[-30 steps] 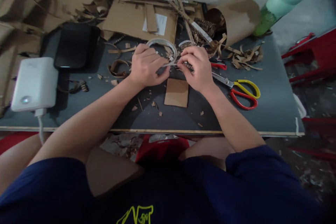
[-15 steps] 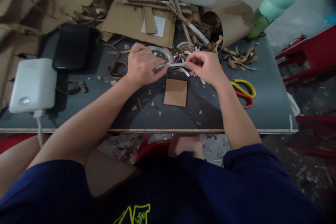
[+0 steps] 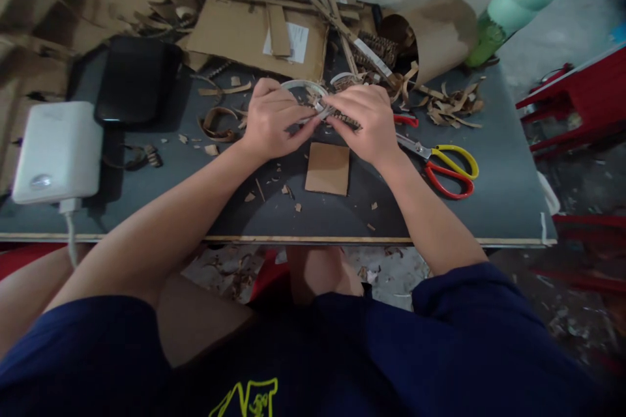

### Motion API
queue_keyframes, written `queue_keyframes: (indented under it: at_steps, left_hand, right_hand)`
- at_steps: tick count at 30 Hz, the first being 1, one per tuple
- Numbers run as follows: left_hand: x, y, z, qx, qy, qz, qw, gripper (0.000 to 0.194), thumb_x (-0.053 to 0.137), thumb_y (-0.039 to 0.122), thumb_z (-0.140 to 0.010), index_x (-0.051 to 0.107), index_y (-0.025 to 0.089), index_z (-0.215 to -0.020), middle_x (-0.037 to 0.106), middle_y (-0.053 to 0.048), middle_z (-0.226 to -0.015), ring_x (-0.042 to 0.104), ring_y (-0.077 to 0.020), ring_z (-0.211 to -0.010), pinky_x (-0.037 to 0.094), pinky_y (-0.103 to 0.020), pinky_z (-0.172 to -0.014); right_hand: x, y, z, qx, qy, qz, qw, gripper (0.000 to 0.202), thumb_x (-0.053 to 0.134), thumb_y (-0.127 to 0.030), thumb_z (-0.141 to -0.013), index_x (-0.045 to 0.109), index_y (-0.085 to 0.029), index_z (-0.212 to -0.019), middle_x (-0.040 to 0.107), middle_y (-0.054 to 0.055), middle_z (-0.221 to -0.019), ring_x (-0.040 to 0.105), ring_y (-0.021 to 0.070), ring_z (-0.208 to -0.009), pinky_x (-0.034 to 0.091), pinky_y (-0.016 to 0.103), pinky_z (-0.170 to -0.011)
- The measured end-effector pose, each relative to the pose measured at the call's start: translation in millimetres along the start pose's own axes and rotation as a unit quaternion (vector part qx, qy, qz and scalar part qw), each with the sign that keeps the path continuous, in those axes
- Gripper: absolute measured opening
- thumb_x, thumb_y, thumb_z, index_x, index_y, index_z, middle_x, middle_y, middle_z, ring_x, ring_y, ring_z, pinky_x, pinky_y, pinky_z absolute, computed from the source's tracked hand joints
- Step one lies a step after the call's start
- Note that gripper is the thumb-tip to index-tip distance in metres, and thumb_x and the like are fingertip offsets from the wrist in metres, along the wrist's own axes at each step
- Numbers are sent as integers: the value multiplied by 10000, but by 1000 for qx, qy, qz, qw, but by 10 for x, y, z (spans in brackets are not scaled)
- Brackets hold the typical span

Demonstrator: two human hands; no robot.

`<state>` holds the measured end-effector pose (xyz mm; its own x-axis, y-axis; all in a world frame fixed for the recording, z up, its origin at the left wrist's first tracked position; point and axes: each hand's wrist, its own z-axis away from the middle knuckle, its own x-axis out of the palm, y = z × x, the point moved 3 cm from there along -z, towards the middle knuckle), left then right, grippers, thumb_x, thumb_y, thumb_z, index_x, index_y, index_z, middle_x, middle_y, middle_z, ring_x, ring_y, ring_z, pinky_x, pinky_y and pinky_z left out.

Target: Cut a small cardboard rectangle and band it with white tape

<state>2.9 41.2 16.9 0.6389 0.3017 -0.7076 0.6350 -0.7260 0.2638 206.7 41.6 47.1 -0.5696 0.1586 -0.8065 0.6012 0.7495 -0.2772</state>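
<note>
So the thin off-white round ring [image 3: 304, 83] is up front and centre, in the hands over the dark grey flat tabletop [image 3: 499, 202]. The left hand [image 3: 271, 120] has its near side pinched between thumb and fingers, a narrow grip. The right hand [image 3: 366, 122] is pinched in narrow too, thumb and fingertips on the ring's near right part, right next to the left fingertips. Can't really tell which finger is pressing on what in there, it's too small.

Just below the hands there's a flat brown square of cardboard [image 3: 327, 169] lying on the table, touching neither hand, with small brown scraps scattered around it. Right of that, near the right wrist, are metal scissors with one yellow and one red loop handle [image 3: 450, 172], blades pointing back toward the hand.

Behind the hands it's a proper mess: a big tan cardboard sheet [image 3: 235, 39] with a strip across its white paper label [image 3: 299, 42], plus a pile of long brown cardboard strips [image 3: 335, 10]. Further right, a brown hollow cylinder [image 3: 445, 36] lies on its side beside a green plastic bottle [image 3: 518, 10].

Over on the left there's a black rounded case [image 3: 134, 81] and, nearer the edge, a white boxy power bank [image 3: 59, 150] with a white cable [image 3: 71, 228] plugged in.
</note>
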Motion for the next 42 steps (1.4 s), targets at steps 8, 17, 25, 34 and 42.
queue_keyframes:
  at_steps: [8, 17, 25, 34, 42]
  left_hand:
    - [17, 27, 13, -13, -9, -10, 1000, 365, 452, 493, -1036, 673, 237, -899, 614, 11, -666, 573, -177, -778, 433, -500, -937]
    - [47, 78, 31, -9, -15, -46, 999, 366, 499, 486, -1022, 671, 262, -790, 517, 17, -557, 568, -182, -691, 437, -479, -837]
    - [-35, 78, 57, 31, 7, -94, 995, 357, 460, 461, -1045, 646, 264, -812, 502, 28, -561, 531, -162, -634, 424, -477, -798]
    - [-37, 73, 43, 55, 25, -106, 992, 292, 515, 486, -1011, 682, 282, -885, 544, 19, -571, 520, -165, -616, 468, -466, -755]
    - [-117, 69, 11, -15, 14, -43, 999, 313, 495, 490, -1024, 690, 269, -919, 553, 0, -615, 556, -213, -782, 367, -524, -882]
  right_hand:
    - [101, -76, 37, 21, 6, 20, 1000, 300, 461, -444, -1009, 723, -297, -1002, 746, 43, -980, 625, 275, -1108, 430, 561, -1074]
    - [153, -110, 23, 91, -46, -9, 995, 183, 501, -343, -997, 641, -246, -929, 682, 59, -961, 593, 265, -1080, 457, 499, -1034]
    - [137, -119, -44, 136, -41, -174, 975, 346, 512, -530, -981, 635, -232, -856, 695, 22, -846, 623, 170, -790, 544, 344, -792]
    - [387, -17, -21, 197, 25, -259, 945, 511, 545, -718, -875, 665, -222, -843, 681, 17, -790, 621, 147, -727, 553, 325, -722]
    - [337, 577, 39, 203, 35, -344, 916, 582, 517, -790, -833, 603, -255, -1047, 643, -6, -815, 637, 124, -703, 566, 291, -622]
